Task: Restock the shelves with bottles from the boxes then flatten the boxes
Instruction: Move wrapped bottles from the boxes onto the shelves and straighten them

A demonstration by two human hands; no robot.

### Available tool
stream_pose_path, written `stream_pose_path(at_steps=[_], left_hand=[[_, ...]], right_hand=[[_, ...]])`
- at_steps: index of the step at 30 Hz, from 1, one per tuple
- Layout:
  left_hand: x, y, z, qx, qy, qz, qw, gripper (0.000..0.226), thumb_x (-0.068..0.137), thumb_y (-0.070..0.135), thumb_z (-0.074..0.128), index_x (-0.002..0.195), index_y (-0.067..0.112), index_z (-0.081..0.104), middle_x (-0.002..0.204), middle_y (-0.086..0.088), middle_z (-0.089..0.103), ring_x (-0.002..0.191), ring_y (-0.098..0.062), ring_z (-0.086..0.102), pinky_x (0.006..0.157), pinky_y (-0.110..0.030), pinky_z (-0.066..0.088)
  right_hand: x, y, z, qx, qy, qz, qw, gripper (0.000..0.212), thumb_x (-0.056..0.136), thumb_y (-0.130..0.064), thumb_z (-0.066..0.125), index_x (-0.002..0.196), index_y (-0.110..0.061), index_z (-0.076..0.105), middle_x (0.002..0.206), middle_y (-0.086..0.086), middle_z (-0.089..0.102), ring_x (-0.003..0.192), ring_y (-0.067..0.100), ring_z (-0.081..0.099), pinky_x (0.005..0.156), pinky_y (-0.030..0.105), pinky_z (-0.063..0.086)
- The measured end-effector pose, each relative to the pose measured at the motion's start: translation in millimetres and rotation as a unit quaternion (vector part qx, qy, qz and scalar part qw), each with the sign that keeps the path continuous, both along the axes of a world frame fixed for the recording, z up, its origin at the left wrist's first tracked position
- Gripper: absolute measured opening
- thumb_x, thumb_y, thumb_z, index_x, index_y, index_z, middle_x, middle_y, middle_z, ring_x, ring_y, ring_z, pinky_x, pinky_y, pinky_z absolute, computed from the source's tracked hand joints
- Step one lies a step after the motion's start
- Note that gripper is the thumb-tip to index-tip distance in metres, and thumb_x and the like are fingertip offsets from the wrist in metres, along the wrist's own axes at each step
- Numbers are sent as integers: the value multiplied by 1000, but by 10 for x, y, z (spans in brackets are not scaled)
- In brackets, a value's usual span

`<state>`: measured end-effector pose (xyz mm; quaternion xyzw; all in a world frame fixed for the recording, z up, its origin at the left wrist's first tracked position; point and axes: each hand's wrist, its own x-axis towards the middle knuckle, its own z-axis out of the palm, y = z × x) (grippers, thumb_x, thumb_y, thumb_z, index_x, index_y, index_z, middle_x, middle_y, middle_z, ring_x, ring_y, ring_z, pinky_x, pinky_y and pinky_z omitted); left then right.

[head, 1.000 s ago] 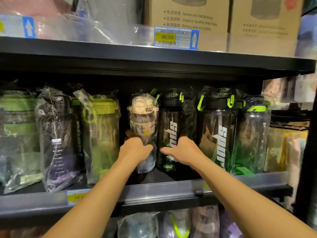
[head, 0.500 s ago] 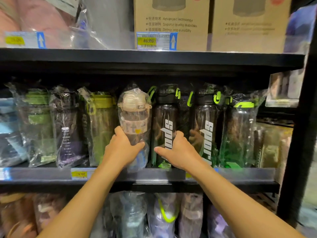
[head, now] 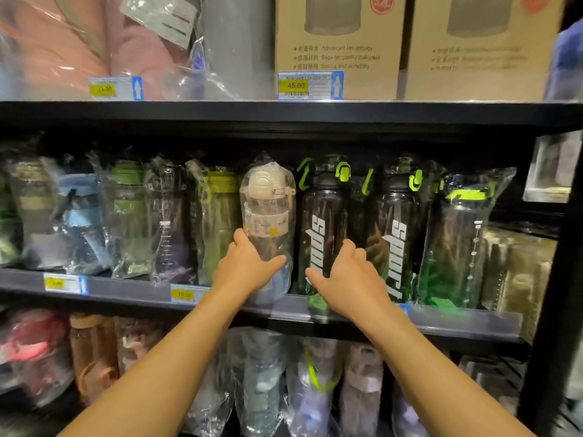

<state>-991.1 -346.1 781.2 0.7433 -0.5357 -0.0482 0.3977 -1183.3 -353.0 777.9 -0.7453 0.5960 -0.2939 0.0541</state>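
- The cream-capped bottle (head: 268, 200) stands upright at the front of the middle shelf (head: 132, 290), just beside a dark sport bottle (head: 321, 216).
- The left hand (head: 249, 272) wraps its lower body; the right hand (head: 350, 279) curls round the sport bottle.
- It looks empty, light and stiff, but its loose plastic bag is probably slippery, so squeeze the body through it.

Glossy crinkled plastic wrap (head: 268, 171) covers clear plastic bottles (head: 321, 222); matt black shelf (head: 284, 113); matt cardboard boxes (head: 339, 42).

Both bare forearms reach up and forward, wrists straight. The left hand (head: 249, 269) grips a bagged bottle (head: 268, 209), thumb across its front. The right hand (head: 351, 280), just right of those fingers (head: 240, 240), seems to clasp a dark bottle (head: 321, 222).
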Motion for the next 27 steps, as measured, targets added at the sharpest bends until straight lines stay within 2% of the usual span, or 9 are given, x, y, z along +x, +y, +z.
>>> stream_pose_path(at_steps=[2,6,9,12,17,20,23,27], left_hand=[[56,19,12,9,-2,-11,1000,114,85,65,72,161,8,9,161,-13,39,139,-36,49,104,-48,48],[227,83,52,13,-9,-45,999,111,87,65,70,161,7,12,160,-14,41,138,-35,50,105,-47,49],[445,175,65,16,-42,-69,997,99,87,68,67,156,9,25,156,-10,46,136,-34,52,105,-49,49],[795,293,105,9,-88,-75,993,84,88,68,65,147,14,40,147,-8,54,131,-33,55,104,-47,49],[1485,504,74,-8,-168,-47,985,60,91,62,62,133,20,54,131,-4,59,116,-32,61,90,-42,51],[1828,550,40,-10,-185,-24,982,55,93,59,62,131,20,57,132,-7,55,119,-34,59,87,-44,49],[2070,504,-5,-16,-148,-14,989,63,92,58,65,134,14,48,134,-10,49,121,-36,55,84,-45,47],[2247,360,-68,-21,-79,-21,996,90,90,62,67,151,9,26,153,-13,38,132,-37,49,93,-49,46]], right_hand=[[22,91,46,-17,22,-21,999,87,95,-64,56,152,-8,21,147,13,39,131,36,47,87,44,45],[213,338,151,-81,70,-70,992,83,96,-61,57,150,-8,23,142,13,41,128,35,47,88,44,48],[525,557,178,-136,98,-96,981,74,95,-60,57,143,-9,33,138,13,42,124,34,47,87,44,50],[979,728,165,-172,102,-67,978,70,96,-60,55,140,-9,38,135,13,43,123,35,48,88,45,52],[1740,725,88,-152,150,-35,976,61,98,-59,50,137,-13,43,138,14,45,127,38,44,94,47,47],[2069,586,60,-108,147,-28,983,62,99,-59,50,140,-13,44,141,14,43,129,38,42,96,48,46],[2284,411,29,-68,98,-34,992,72,98,-59,54,146,-8,35,143,16,43,129,38,45,96,47,45],[2402,173,-4,1,-18,-45,999,103,96,-63,57,161,-6,1,159,19,31,139,43,39,104,48,40]])
